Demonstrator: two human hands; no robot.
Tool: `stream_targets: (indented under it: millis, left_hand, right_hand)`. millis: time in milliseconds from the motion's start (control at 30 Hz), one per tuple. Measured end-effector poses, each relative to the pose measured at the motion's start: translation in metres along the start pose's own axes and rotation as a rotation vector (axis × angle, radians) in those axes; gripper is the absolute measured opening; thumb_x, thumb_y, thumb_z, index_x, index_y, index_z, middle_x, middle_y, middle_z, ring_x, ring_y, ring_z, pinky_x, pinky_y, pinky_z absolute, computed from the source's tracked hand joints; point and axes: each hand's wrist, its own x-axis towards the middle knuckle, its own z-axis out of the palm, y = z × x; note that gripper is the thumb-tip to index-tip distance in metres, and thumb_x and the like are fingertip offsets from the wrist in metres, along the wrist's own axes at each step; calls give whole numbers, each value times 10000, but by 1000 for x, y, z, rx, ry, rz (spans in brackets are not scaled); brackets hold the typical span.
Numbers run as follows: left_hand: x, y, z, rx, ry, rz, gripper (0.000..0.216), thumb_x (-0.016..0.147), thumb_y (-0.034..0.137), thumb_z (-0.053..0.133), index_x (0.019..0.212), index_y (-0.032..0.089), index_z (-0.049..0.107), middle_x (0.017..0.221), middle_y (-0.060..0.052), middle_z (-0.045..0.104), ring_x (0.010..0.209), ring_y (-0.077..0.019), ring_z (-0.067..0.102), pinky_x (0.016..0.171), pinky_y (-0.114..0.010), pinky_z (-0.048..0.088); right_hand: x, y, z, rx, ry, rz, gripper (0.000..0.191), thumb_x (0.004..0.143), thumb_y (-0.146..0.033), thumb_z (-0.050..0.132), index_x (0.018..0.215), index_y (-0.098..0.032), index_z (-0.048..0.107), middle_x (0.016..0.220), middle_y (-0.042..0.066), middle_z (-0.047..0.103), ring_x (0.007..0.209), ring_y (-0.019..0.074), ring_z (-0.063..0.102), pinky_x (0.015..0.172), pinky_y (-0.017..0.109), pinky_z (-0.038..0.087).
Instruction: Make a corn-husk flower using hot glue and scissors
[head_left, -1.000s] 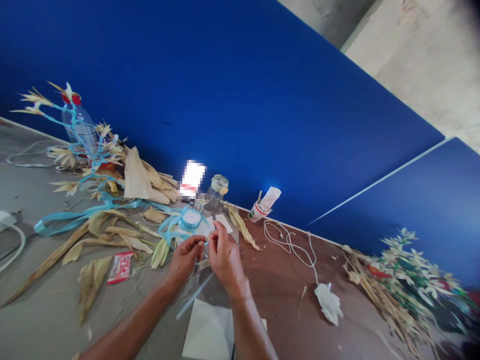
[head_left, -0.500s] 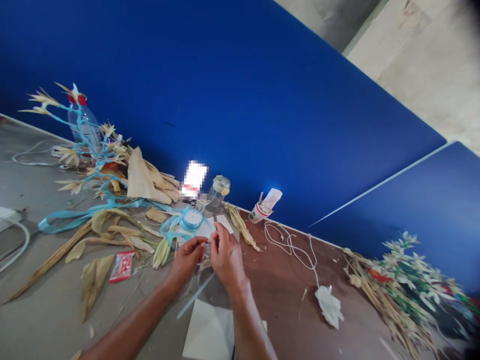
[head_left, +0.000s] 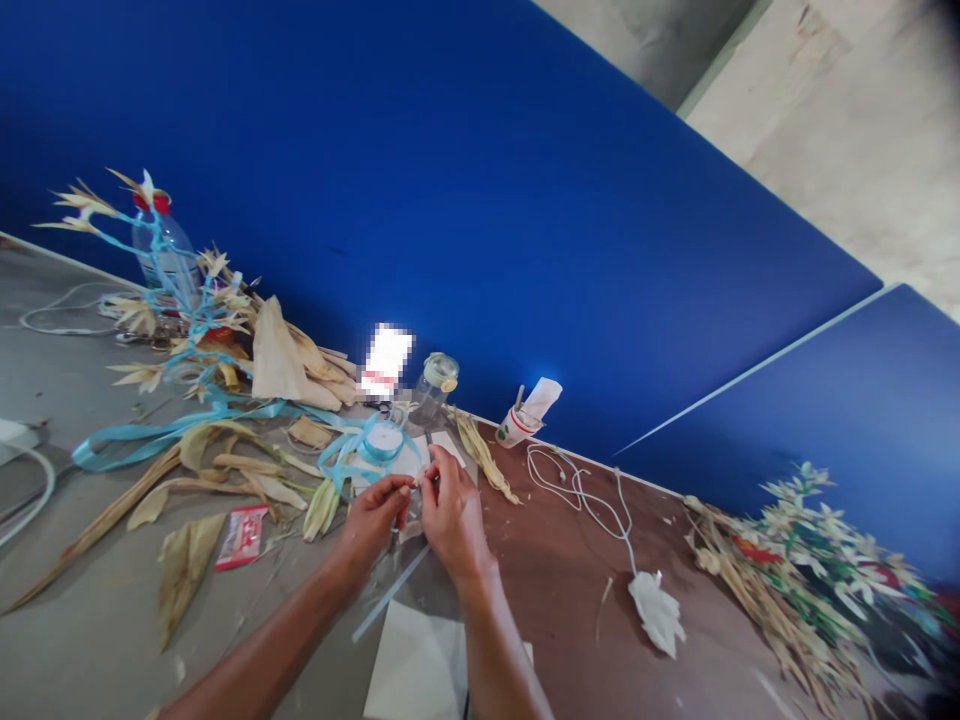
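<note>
My left hand (head_left: 381, 512) and my right hand (head_left: 451, 510) meet over the middle of the table, fingertips pinched close together. Something small and pale shows between them, too small to name. A strip of pale ribbon (head_left: 391, 594) slants down to the left just below the hands; whether it joins what I hold cannot be made out. Right behind my fingers sits a roll of light blue ribbon (head_left: 382, 441) with loose loops around it. Dried corn husks (head_left: 322, 508) lie left of my left hand.
Blue-wrapped stems with husk flowers (head_left: 196, 325) stand at left before a plastic bottle (head_left: 166, 255). A glass jar (head_left: 435, 388), a paper cup (head_left: 517, 427) and a white cable (head_left: 581, 490) line the back. Artificial flowers (head_left: 832, 545) lie far right. A white box (head_left: 416, 665) is near my forearms.
Both hands stay pinched together in almost the same place. The whole view has shifted very slightly; nothing on the table has visibly moved.
</note>
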Motion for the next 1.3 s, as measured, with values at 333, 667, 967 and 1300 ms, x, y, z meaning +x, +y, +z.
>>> stream_targets:
  millis: [333,667,967,1300]
  left_hand:
    - [-3,6,1,61,-30,21,332,632,449,710,775,152,668,424,57,484,416,-89,398,462,-221,298]
    - [-1,2,-3,86,-66,38,332,678,462,692,814,160,661,445,57,499,440,-96,418,485,-226,321]
    - [-1,4,-1,-57,0,38,278,666,429,715,724,170,634,494,61,500,458,-76,421,492,-209,322]
    - [-3,7,-3,-117,-37,19,257,671,401,730,706,164,635,508,50,513,483,-79,442,511,-204,348]
  right_hand:
    - [-2,-4,0,51,-13,-2,397,864,-79,425,1255,-136,456,889,79,619,828,195,588,792,338,489]
    - [-2,-7,-1,36,-26,-12,406,862,-85,419,1264,-129,451,896,97,624,816,206,595,771,351,498]
    - [2,-3,-6,246,162,179,330,870,-146,422,1183,-128,527,881,89,629,807,180,611,750,311,500]
    - [3,11,18,754,-68,435,95,721,-228,587,751,-161,646,660,-7,608,573,115,503,522,207,422]
